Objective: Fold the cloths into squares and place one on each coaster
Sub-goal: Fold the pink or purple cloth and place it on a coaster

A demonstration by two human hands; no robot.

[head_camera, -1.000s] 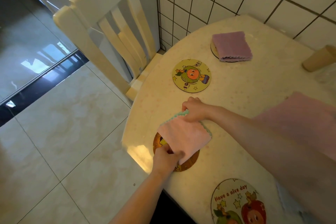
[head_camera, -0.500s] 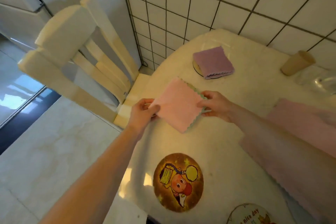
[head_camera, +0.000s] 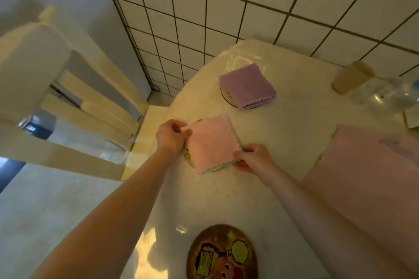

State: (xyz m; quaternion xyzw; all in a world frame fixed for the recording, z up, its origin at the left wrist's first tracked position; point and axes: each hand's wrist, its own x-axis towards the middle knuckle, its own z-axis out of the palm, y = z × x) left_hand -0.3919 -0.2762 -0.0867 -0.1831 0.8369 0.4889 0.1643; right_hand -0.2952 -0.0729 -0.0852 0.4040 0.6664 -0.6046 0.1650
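Observation:
A folded pink cloth (head_camera: 213, 142) with a green scalloped edge lies over a yellow round coaster (head_camera: 188, 156), which shows only at its left rim. My left hand (head_camera: 172, 135) pinches the cloth's far left corner. My right hand (head_camera: 251, 157) pinches its near right corner. Further back, a folded purple cloth (head_camera: 248, 85) sits on another coaster (head_camera: 224, 95). A brown cartoon coaster (head_camera: 223, 253) lies bare near the table's front edge.
An unfolded pink cloth (head_camera: 367, 174) is spread on the table (head_camera: 283, 133) at the right. A beige cup (head_camera: 351, 76) and a clear glass item (head_camera: 387, 95) stand at the back right. A cream chair (head_camera: 68, 102) is on the left by the tiled wall.
Both hands lifted the folded pink cloth off the brown coaster, carried it further back and lowered it onto the yellow coaster. The view tilted up.

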